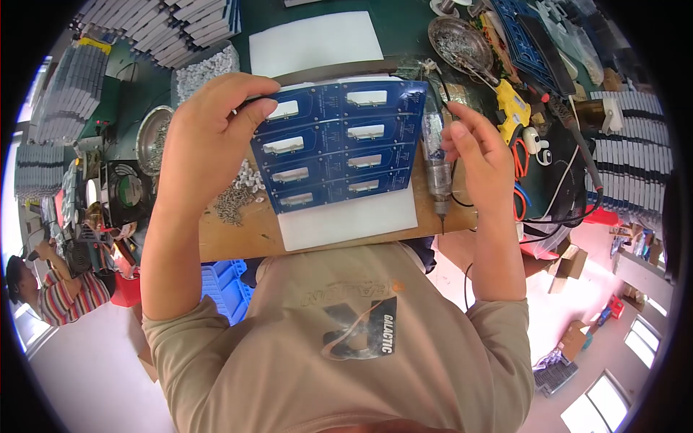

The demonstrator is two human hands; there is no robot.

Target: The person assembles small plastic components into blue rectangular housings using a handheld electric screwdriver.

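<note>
Left hand: grip is pinching the blue panel at a corner.
Blue panel: slanting over white foam on the bench.
Right hand: curling near the screwdriver; I cannot tell its grip.

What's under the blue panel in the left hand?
A white pad extends past the near edge of the blue panel; pale patches show through its cutouts; the rest is covered.
</note>
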